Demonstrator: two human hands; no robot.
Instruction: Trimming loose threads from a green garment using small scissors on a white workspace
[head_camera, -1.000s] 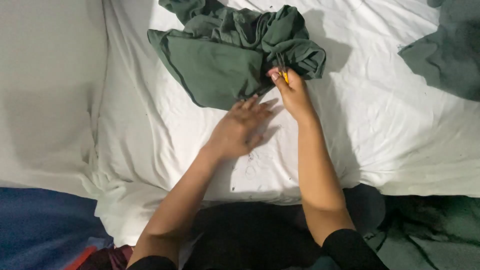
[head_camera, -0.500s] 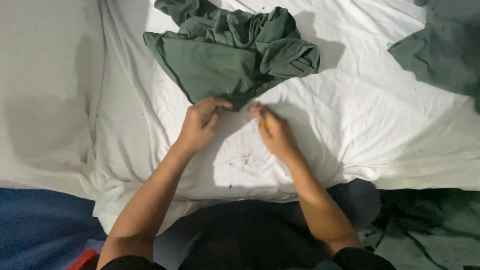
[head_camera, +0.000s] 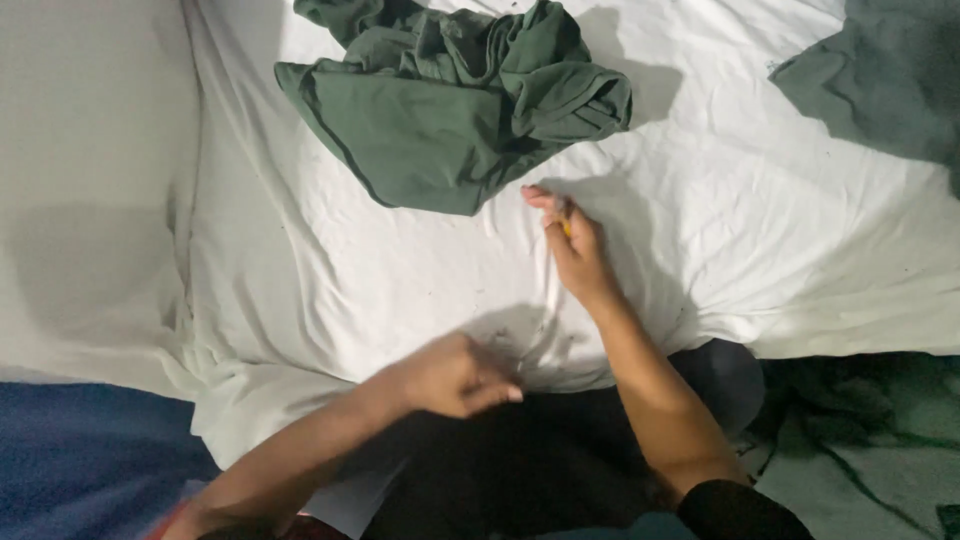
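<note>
On the bed: white sheet (head_camera: 780, 250), green shirt (head_camera: 450, 110)
Right hand (head_camera: 572, 240): fingers pinch something small and yellow
Left hand (head_camera: 455, 378): fingers curled together on the sheet

crumpled garment (head_camera: 450, 110): dark green, plain | sheet (head_camera: 780, 240): white | blanket (head_camera: 80, 450): blue

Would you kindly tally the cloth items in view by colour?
Green crumpled garments: 2, one beyond the right hand, one at the top right corner
White sheet: 1
Blue cloth: 1
Total: 4
</note>
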